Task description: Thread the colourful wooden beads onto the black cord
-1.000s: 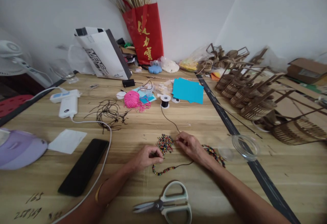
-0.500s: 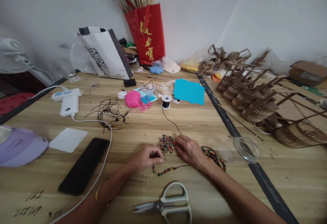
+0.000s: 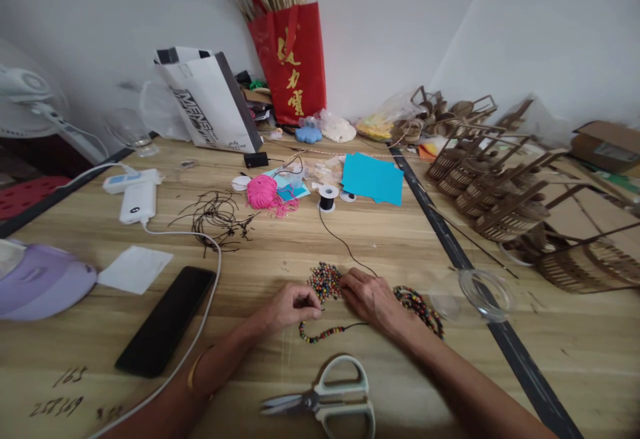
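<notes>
My left hand [image 3: 294, 307] is pinched closed near the end of a black cord, from which a strand of small coloured beads [image 3: 320, 337] curves over the table. My right hand [image 3: 366, 296] rests at the right edge of a loose pile of coloured beads [image 3: 325, 280], its fingers bent together; whatever lies between its fingertips is too small to make out. Black cord runs from under this hand up to a spool of black cord [image 3: 327, 199]. Finished-looking bead strings [image 3: 417, 309] lie coiled beside my right wrist. Scissors with pale handles [image 3: 323, 395] lie open below the hands.
A black phone [image 3: 165, 320] and a white cable [image 3: 217, 272] lie on the left, near a power bank [image 3: 137, 200]. Loose black cords [image 3: 215, 219], pink yarn [image 3: 263, 192] and blue paper [image 3: 373, 177] sit farther back. Woven baskets [image 3: 505, 205] and a clear round lid [image 3: 485, 294] occupy the right.
The view has shifted slightly. Both hands keep almost the same position, the left pinching by the strand and the right at the bead pile.
</notes>
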The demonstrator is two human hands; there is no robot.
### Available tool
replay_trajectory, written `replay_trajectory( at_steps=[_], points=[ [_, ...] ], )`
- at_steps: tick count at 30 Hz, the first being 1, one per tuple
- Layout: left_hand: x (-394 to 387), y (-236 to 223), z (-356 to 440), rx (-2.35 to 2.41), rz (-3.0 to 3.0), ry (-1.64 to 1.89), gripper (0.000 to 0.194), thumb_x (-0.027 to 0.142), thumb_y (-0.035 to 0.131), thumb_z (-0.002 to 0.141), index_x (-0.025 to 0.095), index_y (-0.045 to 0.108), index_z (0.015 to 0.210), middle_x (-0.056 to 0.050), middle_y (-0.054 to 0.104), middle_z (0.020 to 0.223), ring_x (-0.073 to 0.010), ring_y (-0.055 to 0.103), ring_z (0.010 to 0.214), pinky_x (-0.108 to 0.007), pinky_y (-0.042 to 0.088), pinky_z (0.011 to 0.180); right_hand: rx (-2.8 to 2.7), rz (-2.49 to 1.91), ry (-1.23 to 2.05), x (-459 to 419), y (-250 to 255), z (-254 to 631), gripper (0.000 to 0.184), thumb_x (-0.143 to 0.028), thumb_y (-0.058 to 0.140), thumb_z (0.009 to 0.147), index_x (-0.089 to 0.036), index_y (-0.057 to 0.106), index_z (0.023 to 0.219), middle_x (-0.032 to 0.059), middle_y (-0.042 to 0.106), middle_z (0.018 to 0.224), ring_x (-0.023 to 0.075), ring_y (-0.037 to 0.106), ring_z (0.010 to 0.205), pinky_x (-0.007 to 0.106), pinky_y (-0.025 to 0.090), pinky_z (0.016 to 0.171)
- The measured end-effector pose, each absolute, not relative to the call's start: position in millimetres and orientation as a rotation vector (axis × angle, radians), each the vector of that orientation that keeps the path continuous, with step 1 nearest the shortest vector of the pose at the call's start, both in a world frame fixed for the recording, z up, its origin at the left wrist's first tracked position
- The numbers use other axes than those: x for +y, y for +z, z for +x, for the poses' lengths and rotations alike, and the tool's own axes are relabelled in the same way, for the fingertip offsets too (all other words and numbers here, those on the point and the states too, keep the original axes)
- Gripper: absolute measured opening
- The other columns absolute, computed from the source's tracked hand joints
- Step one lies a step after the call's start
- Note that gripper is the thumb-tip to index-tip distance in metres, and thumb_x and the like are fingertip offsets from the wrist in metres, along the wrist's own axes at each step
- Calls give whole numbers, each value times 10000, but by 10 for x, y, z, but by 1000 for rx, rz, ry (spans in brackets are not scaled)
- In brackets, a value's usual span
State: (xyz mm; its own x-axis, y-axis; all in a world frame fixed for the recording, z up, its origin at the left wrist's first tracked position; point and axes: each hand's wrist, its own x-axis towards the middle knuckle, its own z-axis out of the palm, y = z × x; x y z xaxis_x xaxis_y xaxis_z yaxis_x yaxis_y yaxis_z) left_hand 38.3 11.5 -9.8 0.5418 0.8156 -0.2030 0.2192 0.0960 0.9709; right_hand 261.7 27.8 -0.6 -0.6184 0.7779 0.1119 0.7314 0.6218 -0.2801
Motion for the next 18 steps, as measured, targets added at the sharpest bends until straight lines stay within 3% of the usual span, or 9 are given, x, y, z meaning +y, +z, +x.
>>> replay_trajectory(
  at_steps=[5, 13, 18],
  points=[
    [113, -98, 380, 941, 1442, 572, 203, 315, 673, 705, 121, 615, 697, -5, 575, 660, -105, 489, 613, -215, 384, 579, -2538, -1241, 397, 267, 10, 2620, 100, -146, 493, 884, -176, 585, 862, 46, 623, 807, 140, 581, 690, 224, 391, 601],
    [124, -136, 366, 927, 1477, 584, 209, 318, 663, 723, 112, 627, 731, -10, 588, 670, -107, 492, 622, -213, 386, 585, -2103, -1013, 1024, 136, 11, 2527, 56, -184, 549, 843, -159, 593, 820, 14, 589, 724, 103, 510, 608, 192, 385, 533],
    [130, -116, 368, 913, 1476, 575, 222, 336, 669, 723, 117, 632, 720, 2, 586, 655, -101, 490, 612, -208, 392, 593, -1987, -955, 1207, 66, -111, 2460, 46, -185, 577, 823, -153, 606, 804, 9, 564, 698, 100, 485, 593, 194, 378, 520]
  ],
)
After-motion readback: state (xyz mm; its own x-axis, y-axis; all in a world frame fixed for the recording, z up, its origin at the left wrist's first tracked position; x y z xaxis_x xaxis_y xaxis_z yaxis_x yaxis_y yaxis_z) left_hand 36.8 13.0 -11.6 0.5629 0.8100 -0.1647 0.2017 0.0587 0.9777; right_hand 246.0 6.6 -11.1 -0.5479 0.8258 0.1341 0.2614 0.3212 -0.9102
